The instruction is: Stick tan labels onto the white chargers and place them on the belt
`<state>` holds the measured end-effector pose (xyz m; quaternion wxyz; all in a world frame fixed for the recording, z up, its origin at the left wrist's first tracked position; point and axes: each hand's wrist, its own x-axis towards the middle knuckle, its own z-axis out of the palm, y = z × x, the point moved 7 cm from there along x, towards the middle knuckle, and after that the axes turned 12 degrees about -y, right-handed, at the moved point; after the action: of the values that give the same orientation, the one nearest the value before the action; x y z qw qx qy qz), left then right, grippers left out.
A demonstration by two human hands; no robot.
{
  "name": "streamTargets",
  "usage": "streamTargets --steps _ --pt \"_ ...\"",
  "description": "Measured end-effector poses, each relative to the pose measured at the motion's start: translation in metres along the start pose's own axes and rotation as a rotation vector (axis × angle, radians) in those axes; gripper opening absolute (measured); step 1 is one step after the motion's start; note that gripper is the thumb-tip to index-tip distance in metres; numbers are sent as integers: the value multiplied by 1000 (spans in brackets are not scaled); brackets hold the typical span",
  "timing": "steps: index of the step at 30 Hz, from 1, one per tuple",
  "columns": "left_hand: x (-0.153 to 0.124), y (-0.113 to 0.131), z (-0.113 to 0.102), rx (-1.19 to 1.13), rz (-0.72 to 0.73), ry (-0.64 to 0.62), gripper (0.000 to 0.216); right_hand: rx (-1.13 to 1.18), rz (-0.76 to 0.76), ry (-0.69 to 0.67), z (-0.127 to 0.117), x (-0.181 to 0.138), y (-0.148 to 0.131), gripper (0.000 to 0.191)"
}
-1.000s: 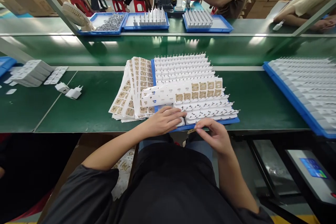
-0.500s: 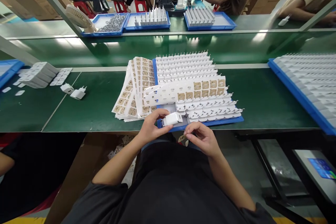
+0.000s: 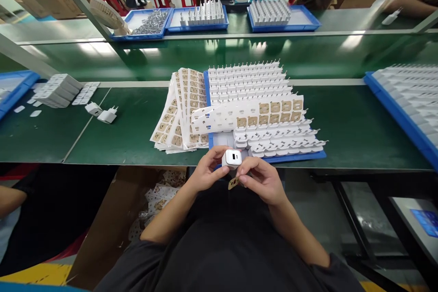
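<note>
My left hand (image 3: 209, 169) grips a white charger plug (image 3: 232, 159) by its sides, its end face with a dark port slot turned up toward me. Between thumb and fingers, my right hand (image 3: 262, 179) pinches a small tan adhesive sticker (image 3: 233, 183) with cut-out holes, held just below the charger and apart from its face. Beyond my hands, a blue tray (image 3: 301, 157) carries rows of white chargers (image 3: 246, 83), pins up. A partly used sticker sheet (image 3: 222, 118) lies across those chargers. More sticker sheets (image 3: 181, 109) are fanned out to the tray's left.
Two loose chargers (image 3: 107, 115) and stacked white pieces (image 3: 59, 91) sit on the green bench at left. Another filled tray (image 3: 404, 114) stands at right. A cardboard box (image 3: 102, 219) of scrap sheets is below the bench edge. Co-workers sit across the line.
My left hand has turned the charger so its port face points toward me. Both hands have come closer together, bringing the sticker near the charger. The view has shifted slightly.
</note>
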<state>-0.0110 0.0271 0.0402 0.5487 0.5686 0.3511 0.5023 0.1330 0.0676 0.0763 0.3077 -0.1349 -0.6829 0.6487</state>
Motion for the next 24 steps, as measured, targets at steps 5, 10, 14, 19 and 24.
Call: streamTargets --steps 5,10,14,19,24 --pt "-2 -6 -4 -23 -7 51 39 35 -2 102 -11 1 6 15" --pt "-4 -4 -12 135 14 229 54 90 14 118 -9 3 9 14" --pt "-4 0 -9 218 -23 268 45 84 26 105 -3 5 9 11" --pt "-4 -2 -2 71 -5 156 42 99 6 161 -9 6 10 14" --pt "-12 12 -12 382 81 294 42 72 20 222 -12 8 7 10"
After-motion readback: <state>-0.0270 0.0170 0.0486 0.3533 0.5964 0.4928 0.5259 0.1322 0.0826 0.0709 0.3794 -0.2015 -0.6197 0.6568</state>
